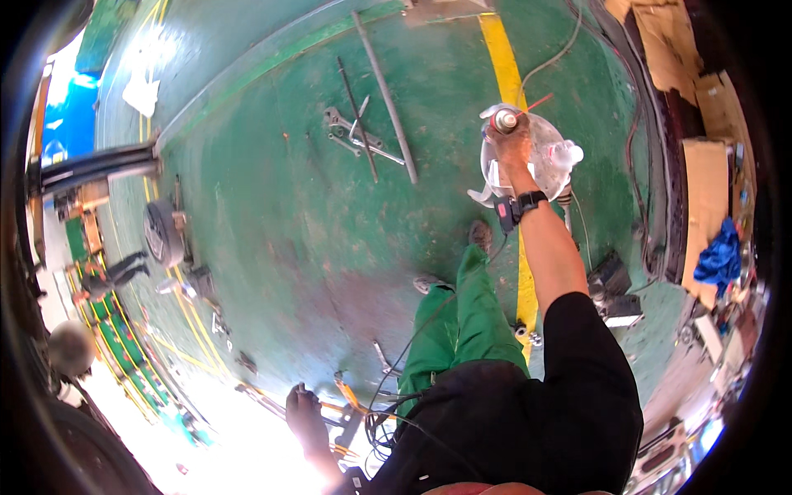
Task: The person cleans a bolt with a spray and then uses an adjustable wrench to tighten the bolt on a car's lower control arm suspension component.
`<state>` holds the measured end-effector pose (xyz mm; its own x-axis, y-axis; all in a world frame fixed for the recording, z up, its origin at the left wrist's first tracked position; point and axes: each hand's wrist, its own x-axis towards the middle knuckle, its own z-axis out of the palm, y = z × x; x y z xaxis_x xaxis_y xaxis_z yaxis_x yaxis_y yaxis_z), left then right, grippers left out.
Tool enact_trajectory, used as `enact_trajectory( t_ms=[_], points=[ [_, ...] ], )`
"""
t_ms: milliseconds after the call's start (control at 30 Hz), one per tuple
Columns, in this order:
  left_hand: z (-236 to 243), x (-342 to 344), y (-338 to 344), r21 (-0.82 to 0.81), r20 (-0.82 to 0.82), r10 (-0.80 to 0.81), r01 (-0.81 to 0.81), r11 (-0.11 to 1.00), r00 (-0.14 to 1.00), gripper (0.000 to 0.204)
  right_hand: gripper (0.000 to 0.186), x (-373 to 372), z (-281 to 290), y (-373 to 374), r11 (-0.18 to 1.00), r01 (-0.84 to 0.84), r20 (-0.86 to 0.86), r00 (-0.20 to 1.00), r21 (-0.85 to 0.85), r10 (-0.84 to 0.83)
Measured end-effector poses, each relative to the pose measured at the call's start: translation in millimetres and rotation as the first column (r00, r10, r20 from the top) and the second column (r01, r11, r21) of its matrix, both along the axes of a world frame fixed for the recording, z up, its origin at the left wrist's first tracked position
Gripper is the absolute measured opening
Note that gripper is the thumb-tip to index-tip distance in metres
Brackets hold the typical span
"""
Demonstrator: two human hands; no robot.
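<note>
My right hand [511,147] grips a spray can [503,122] with a thin red straw, seen from above over a pale round translucent container [546,132]. A clear plastic bottle [563,157] is at the container's right side. My left hand [304,417] hangs low at the lower left with curled fingers around something small and dark that I cannot make out. Several wrenches [355,136] lie on the green floor beside two long bars [388,111], left of the container.
Cardboard [703,198] and a blue cloth [716,257] line the right. A wheel [162,231], a lift post [99,167] and another person [115,280] are at the left. Cables [635,165] and dark equipment [609,289] lie on the floor.
</note>
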<state>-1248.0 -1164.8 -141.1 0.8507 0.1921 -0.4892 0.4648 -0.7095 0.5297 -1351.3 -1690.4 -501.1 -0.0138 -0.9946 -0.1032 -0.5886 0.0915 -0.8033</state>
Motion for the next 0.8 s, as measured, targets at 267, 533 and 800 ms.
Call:
enact_trajectory(
  t_ms=[267, 533, 800],
  points=[
    [20, 19, -44, -0.405, 0.124, -0.004, 0.054, 0.913, 0.992, 0.036, 0.077, 13, 215, 92, 0.658, -0.751, 0.782, 0.377, -0.056, 0.497],
    [81, 33, -77, -0.585, 0.437, -0.082, 0.352, 0.731, 0.896, 0.025, 0.094, -6, 363, 202, 0.413, -0.908, 0.994, -0.028, -0.07, 0.108],
    [124, 3, -60, -0.511, 0.62, 0.004, 0.4, 0.761, 0.784, 0.017, 0.066, -6, 434, 235, 0.239, -0.854, 0.691, -0.179, -0.463, 0.7]
  ],
)
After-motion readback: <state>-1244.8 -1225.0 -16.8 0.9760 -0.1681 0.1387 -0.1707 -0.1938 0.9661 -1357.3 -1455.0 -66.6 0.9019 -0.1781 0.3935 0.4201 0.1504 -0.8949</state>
